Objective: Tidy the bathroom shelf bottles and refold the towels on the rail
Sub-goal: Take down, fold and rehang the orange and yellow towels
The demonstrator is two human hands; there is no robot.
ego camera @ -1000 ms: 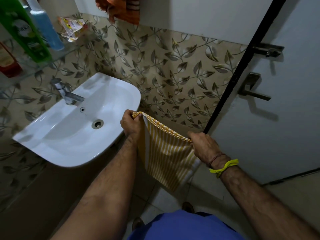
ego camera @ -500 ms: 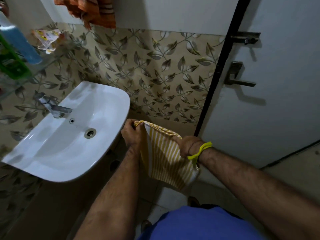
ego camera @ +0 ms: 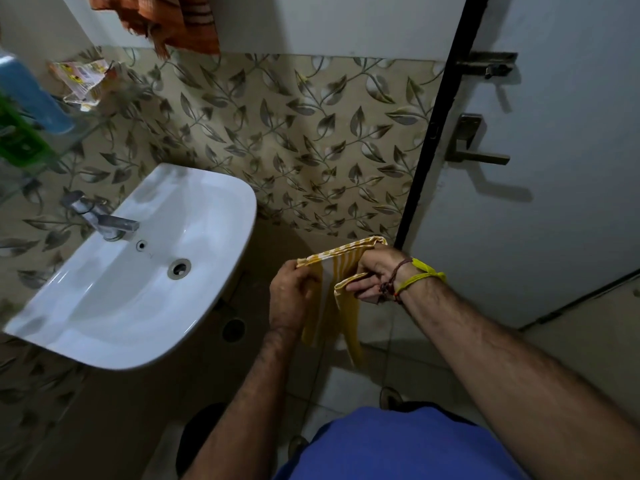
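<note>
1. Just right of centre, at about 4 o'clock from the white basin (ego camera: 214,216): hands drawn much closer than a second ago, top edge of the yellow striped towel (ego camera: 341,271) now short and bunched instead of stretched wide.
2. Left hand (ego camera: 289,299) curled tight round the towel's near corner; right hand (ego camera: 375,278) turned palm-in, fingers pinching the far corner and a doubled inner edge.
3. Judged as a fold just being closed, one half brought over the other; likely one more halving, then back onto the rail, which cannot be seen from here.
4. Towel: thin woven cotton, yellow and white stripes with a broader white band, limp, hanging in two narrow tails below the hands, clear of basin and floor.
5. At 11 o'clock, top edge: orange striped towel (ego camera: 166,22), rumpled, frayed fringe, seemingly not yet refolded.
6. At 9 to 10 o'clock, far left: blue bottle (ego camera: 31,95) and green bottle (ego camera: 17,136) on a glass shelf (ego camera: 86,128), blurred, with a crinkled yellow sachet (ego camera: 85,77) beyond; whether tidied cannot be told.
7. Elsewhere: glossy glazed basin, metal tap (ego camera: 107,220), leaf-patterned tiles, matte pale door (ego camera: 571,168) with a lever handle at 2 o'clock.
</note>
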